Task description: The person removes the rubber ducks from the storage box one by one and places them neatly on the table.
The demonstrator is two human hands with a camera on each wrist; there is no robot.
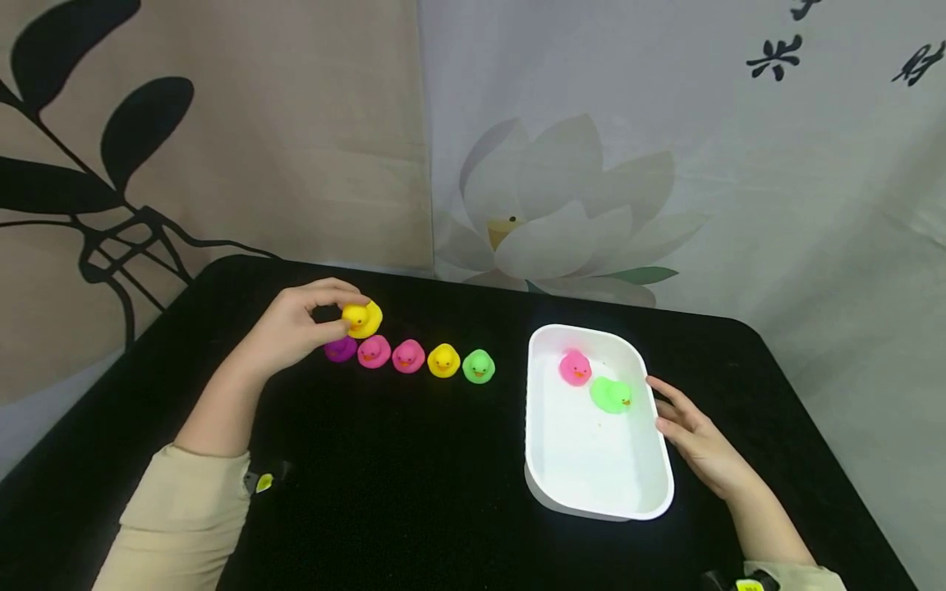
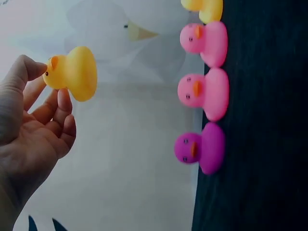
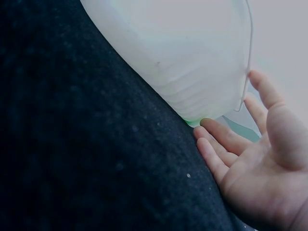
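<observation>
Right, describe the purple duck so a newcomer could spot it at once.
On the black table, left of the white tray, is a row of ducks. The purple duck stands at its left end, beside a pink duck. No other duck is purple.

Off the duck row (image 1: 409, 358), bare table (image 1: 384, 476) opens at 6 o'clock — a broad way in; its ducks sit too close for passage between. The left hand (image 1: 296, 324) and yellow duck (image 1: 364, 320) block the 9 o'clock end. Toward 4 stands the tub (image 1: 606, 464): pink duck (image 1: 575, 369) and green duck (image 1: 610, 396) crowd its 12, the right hand (image 1: 698, 447) its 3 — 6 offers room.
</observation>
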